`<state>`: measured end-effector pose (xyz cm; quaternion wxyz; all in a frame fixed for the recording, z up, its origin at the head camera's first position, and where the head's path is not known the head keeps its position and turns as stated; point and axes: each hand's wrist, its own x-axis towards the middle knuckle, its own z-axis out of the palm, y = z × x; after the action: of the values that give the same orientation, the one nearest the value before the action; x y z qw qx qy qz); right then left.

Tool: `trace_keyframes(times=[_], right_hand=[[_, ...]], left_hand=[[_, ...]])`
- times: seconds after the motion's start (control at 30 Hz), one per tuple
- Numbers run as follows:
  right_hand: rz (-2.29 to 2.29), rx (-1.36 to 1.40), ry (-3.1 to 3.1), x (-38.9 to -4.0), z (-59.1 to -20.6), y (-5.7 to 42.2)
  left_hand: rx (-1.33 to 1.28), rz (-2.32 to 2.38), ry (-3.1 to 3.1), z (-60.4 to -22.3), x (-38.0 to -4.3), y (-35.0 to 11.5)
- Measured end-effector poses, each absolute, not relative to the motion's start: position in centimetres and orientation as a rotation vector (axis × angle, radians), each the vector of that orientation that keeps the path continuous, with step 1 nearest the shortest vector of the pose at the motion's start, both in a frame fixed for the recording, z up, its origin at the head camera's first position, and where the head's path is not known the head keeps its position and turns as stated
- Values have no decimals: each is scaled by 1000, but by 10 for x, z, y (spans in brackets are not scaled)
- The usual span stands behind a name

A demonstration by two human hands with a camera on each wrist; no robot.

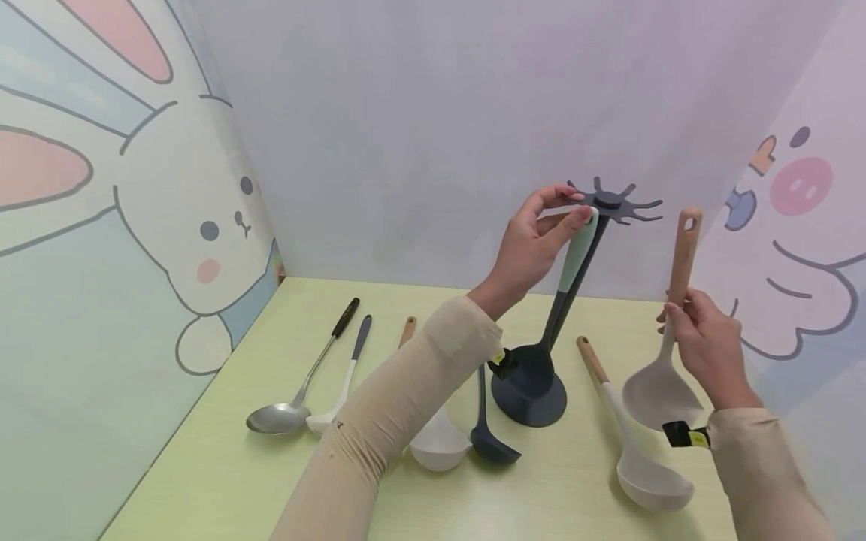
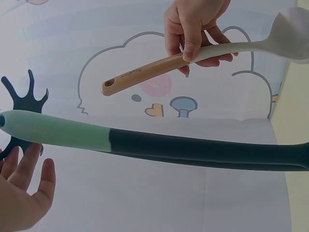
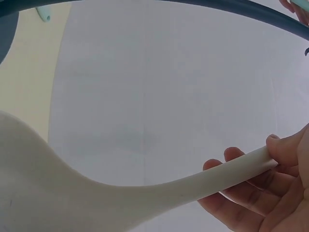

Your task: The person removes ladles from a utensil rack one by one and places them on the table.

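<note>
My left hand [image 1: 531,240] is at the top of a dark stand with hooked arms [image 1: 608,200]. Its thumb and fingers pinch around the upper end of a mint-handled dark ladle [image 1: 573,259], and a fingertip touches one arm of the stand. The ladle hangs down along the pole, bowl low over the round base [image 1: 534,413]; in the left wrist view the thumb is out of frame. On the right, my right hand [image 1: 710,342] grips a pale ladle with a wooden handle [image 1: 685,252] just below the wood. That ladle is held upright, bowl down.
A second pale ladle [image 1: 652,481] lies front right. Left of the stand lie a dark ladle [image 1: 492,448], a white ladle [image 1: 440,443] partly behind my left sleeve, another small white ladle [image 1: 325,421] and a steel spoon [image 1: 279,418]. A wall [image 1: 406,135] rises behind the table.
</note>
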<state>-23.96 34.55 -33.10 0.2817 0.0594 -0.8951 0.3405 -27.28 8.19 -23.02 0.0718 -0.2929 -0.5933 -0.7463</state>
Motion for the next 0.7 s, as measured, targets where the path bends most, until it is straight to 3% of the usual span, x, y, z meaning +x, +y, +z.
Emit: trace_keyframes(times=[0.7], right_hand=[[810, 151, -2640, -244, -343, 370]], left_hand=[[-883, -2201, -1812, -231, -273, 82]])
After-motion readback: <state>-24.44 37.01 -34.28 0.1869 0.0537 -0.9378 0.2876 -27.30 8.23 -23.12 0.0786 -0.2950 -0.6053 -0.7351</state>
